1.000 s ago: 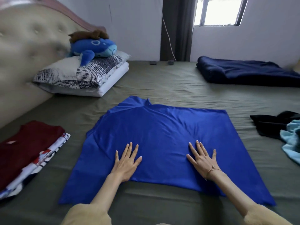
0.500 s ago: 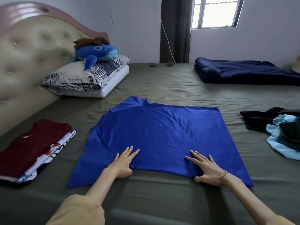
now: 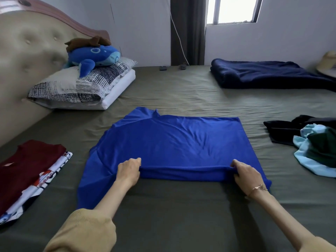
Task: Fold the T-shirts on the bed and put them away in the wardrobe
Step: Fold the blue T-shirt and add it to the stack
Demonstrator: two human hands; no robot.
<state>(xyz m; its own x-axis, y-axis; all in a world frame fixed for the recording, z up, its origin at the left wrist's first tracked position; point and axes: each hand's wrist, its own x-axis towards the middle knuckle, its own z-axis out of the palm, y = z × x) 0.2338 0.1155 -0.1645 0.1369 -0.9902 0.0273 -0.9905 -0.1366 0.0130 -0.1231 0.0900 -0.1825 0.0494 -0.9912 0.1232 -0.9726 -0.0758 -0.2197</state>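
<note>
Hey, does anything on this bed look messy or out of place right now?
Yes. At the right edge, a crumpled heap of clothes, black, light blue and dark green, lies unfolded, unlike the neat folded stack on the left. The blue T-shirt is only mid-fold, with both hands gripping its near edge.

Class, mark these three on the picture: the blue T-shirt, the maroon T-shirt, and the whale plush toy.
blue T-shirt [image 3: 172, 142]: head view, middle of its flat back panel.
maroon T-shirt [image 3: 27, 168]: head view, centre of the folded top.
whale plush toy [image 3: 98, 54]: head view, its blue body.

A blue T-shirt [image 3: 169, 142] lies spread on the bed [image 3: 181, 91]. The left hand [image 3: 128, 170] and right hand [image 3: 246, 174] each grip its near edge, bunching the fabric into a ridge between them.
</note>
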